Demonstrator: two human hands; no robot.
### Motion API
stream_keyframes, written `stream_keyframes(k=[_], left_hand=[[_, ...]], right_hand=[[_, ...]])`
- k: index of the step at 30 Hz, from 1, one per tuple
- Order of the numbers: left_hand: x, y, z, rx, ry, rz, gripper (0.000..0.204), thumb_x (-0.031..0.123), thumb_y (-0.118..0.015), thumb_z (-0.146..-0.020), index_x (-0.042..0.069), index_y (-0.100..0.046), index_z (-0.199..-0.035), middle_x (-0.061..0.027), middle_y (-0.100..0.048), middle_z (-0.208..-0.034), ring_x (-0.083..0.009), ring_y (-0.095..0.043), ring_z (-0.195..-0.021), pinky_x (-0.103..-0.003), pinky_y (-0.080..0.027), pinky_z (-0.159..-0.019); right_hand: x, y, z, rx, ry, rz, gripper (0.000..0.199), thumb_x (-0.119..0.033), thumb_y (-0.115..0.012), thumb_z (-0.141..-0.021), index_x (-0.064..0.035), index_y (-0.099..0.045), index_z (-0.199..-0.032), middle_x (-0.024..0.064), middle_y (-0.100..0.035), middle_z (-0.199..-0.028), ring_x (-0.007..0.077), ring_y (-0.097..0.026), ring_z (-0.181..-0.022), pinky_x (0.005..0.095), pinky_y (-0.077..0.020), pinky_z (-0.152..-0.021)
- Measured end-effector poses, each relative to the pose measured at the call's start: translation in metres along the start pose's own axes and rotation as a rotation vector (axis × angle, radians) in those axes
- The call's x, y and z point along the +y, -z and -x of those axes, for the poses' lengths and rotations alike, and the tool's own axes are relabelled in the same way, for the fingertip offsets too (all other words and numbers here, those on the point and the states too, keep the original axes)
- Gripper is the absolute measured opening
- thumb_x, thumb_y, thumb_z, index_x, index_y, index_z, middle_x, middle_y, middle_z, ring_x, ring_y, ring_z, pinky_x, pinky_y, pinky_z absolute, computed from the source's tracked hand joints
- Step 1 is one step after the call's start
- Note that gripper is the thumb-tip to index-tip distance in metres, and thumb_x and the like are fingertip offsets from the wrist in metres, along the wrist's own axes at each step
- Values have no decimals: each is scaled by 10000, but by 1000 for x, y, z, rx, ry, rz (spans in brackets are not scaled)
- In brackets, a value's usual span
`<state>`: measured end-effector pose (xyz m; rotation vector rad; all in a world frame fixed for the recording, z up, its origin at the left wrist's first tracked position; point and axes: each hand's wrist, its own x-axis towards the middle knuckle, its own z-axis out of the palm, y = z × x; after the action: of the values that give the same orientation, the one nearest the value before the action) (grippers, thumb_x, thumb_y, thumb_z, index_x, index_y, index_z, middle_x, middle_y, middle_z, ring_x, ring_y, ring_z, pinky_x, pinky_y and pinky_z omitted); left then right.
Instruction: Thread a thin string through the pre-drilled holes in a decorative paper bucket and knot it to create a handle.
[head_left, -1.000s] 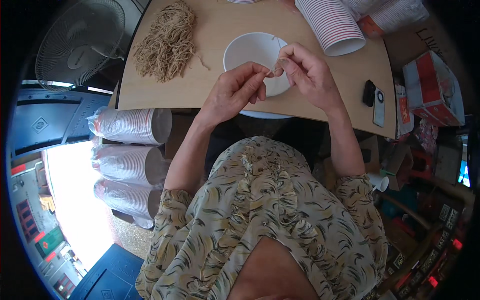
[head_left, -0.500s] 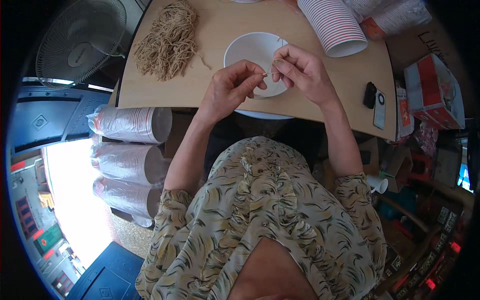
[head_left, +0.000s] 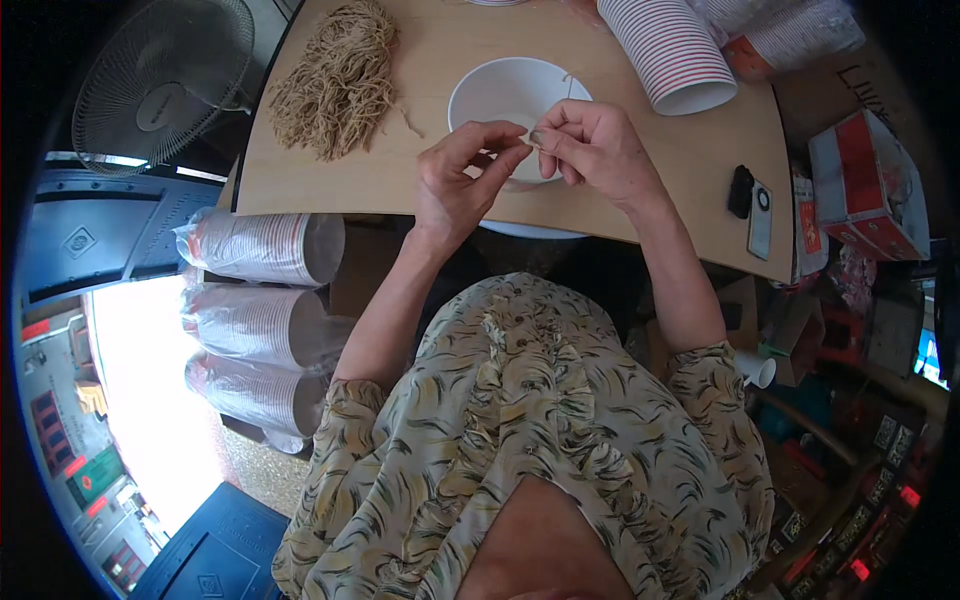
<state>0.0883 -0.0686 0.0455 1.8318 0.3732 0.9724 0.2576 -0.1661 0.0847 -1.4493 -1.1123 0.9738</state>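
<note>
A strand (head_left: 570, 87) is pinched by the right hand (head_left: 600, 150) over the bowl (head_left: 500, 95); whether it is gripped by the left hand (head_left: 455, 185) cannot be told.

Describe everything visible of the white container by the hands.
The white container is round, open-mouthed and smooth, seemingly plastic or coated paper. It sits on the table, mouth up, with a thin strand across its far right rim. The left hand and right hand cover part of it; contact is unclear.
</note>
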Motion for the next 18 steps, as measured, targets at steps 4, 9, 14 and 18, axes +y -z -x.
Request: stream_keyframes(k=[4, 9, 14, 18], left_hand=[[-2, 0, -1, 25, -125, -66, 149, -24, -750, -854, 24, -727, -993, -63, -724, -935, -128, -691, -830, -252, -571, -697], [-7, 4, 0, 18, -281, -220, 154, -30, -732, -849, 29, -704, -988, -71, -710, -926, -169, -706, -787, -287, -581, -645], [1, 9, -2, -29, -142, -237, 144, -1, -750, -853, 31, -709, -987, -71, -712, -925, -149, -681, -780, -282, -566, -680], [2, 18, -7, -121, 127, -19, 103, 72, -717, -921, 5, -678, -989, -58, -715, -937, -125, -674, -798, -265, -553, -712]], right_hand=[[-4, -2, -1, 1, -53, 39, 107, -75, -621, -963, 14, -664, -921, 21, -650, -676, 31, -515, -517, 179, -389, -465], [-4, -3, -3, -10, -114, 0, 110, -72, -611, -959, 9, -666, -910, 20, -646, -661, 36, -518, -503, 180, -391, -458], [0, 1, -6, 18, -103, -2, 117, -105, -618, -968, 0, -670, -962, 17, -653, -727, 37, -531, -573, 186, -415, -521], [3, 4, -6, 4, -12, -196, 157, -83, -614, -960, 41, -670, -1038, 60, -679, -801, 47, -576, -661, 199, -463, -578]])
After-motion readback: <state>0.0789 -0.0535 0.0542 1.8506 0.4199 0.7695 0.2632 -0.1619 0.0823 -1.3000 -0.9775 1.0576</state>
